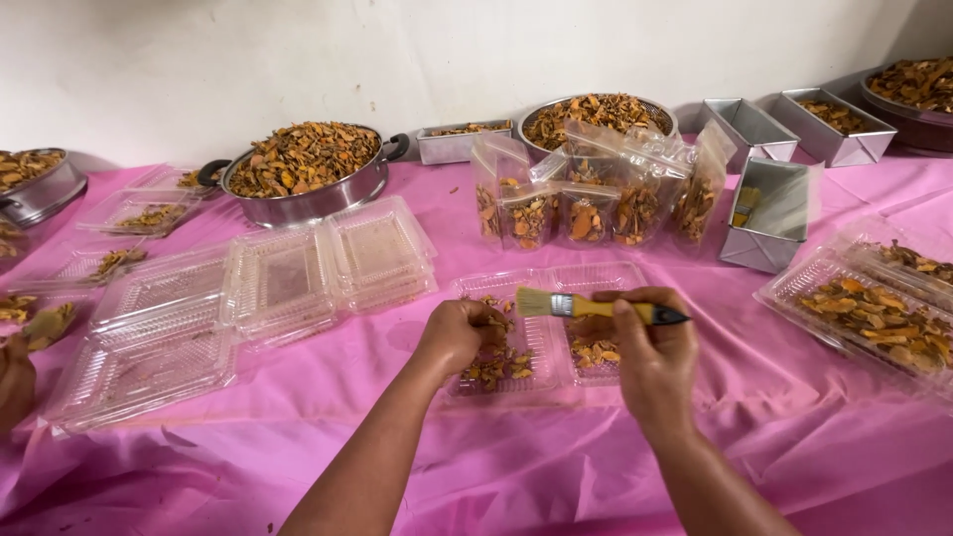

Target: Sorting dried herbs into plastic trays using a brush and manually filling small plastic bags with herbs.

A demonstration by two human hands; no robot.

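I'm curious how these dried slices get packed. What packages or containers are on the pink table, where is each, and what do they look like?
Clear pouches: standing mid-table, partly filled with orange-brown slices.
Open clamshell tray: under both hands, clear, hinged, holding some slices.
Empty clamshell stack: left of centre, clear plastic.
Filled clamshell trays: right edge, clear, with slices.
Metal tins: back right, rectangular, silver.
No labels, signs or screens show.

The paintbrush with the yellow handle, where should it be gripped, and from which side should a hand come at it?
Grip the paintbrush on its yellow handle, just behind the metal band, coming from the near side, as the right hand does. It lies level, bristles pointing left over the open clear tray, so the long, narrow handle suits a pinch and the bristles stay free. The left hand rests in the tray's dried pieces.
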